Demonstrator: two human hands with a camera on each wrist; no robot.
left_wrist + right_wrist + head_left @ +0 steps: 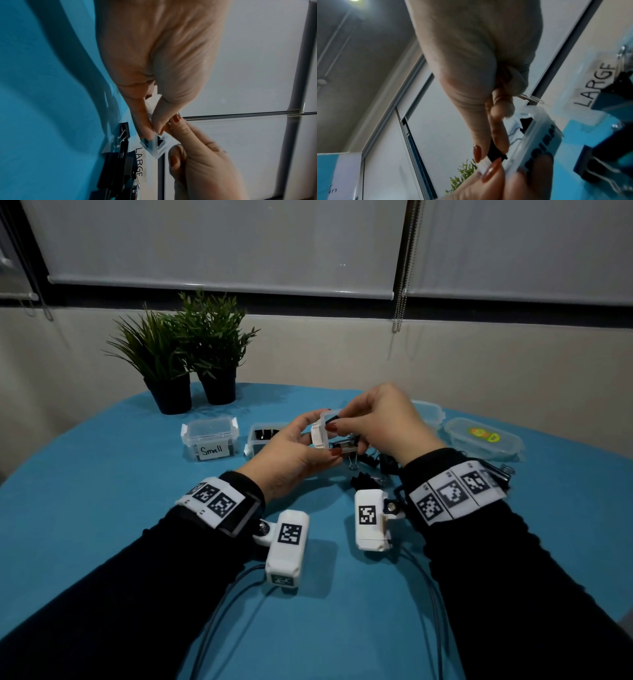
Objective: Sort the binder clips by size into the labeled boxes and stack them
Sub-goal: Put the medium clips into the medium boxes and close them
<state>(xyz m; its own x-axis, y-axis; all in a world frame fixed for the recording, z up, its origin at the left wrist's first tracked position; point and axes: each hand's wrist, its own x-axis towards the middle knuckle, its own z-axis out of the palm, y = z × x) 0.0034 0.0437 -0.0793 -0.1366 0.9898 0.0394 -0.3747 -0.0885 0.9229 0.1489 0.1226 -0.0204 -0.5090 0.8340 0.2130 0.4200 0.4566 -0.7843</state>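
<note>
My left hand point(322, 436) holds a small clear box point(320, 428) with a white latch, lifted and tilted above the blue table. My right hand point(337, 421) pinches a small black binder clip point(495, 152) between thumb and finger at the box's point(537, 143) open mouth. The box's label shows dark letters I cannot read. Behind the hands stands the clear box labelled LARGE point(597, 86), also seen in the left wrist view point(139, 163). A shut box labelled Small point(209, 438) sits to the left. Loose black clips point(370, 465) lie under my right wrist.
An open clear box point(263, 436) with black clips stands between the Small box and my left hand. A clear lid point(428, 409) and an oval lidded container point(483, 436) lie at the right. Two potted plants point(191, 364) stand at the back left.
</note>
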